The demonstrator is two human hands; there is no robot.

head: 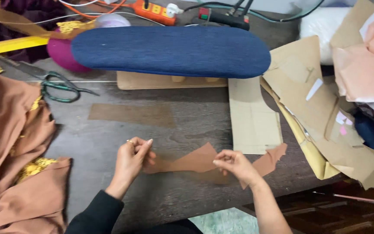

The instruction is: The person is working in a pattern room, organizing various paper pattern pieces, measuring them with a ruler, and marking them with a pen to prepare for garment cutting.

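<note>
My left hand (131,157) and right hand (234,164) each pinch an end of the brown fabric piece (198,160) just above the counter (174,195), so I'd keep it taut and, I think, the edges aligned.

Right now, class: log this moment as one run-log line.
left hand: pinching brown fabric piece | right hand: pinching same piece | piece: on table | nearby: blue pressing pad, scissors
</note>
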